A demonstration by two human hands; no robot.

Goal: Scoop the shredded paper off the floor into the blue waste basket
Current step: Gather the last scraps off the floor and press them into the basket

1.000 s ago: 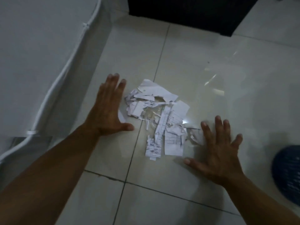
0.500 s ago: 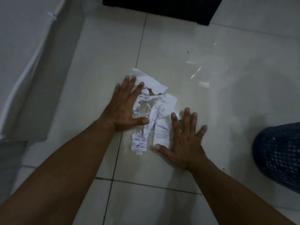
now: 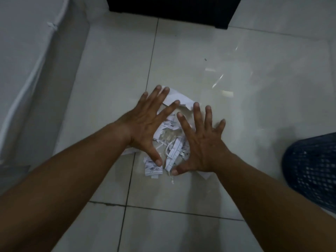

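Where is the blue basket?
In the head view, the blue basket sits on the floor at the right edge, partly cut off. It is just to the right of the right hand and the paper pile.

Dim tiled floor, bounded by a pale surface on the left and dark furniture at the far side.

The floor [image 3: 200, 51] is laid with large, glossy, off-white tiles divided by thin dark grout lines [image 3: 152, 57]; one line is run away from the viewer and is crossed by another lower down. Pale streaks of reflected light [image 3: 227, 93] are seen right of centre, with a small dark speck [image 3: 205, 59] beyond them. A white cord [image 3: 31, 78] is run diagonally down the pale left-hand surface [image 3: 21, 33]. A black furniture base [image 3: 172, 10] is set at the top edge.
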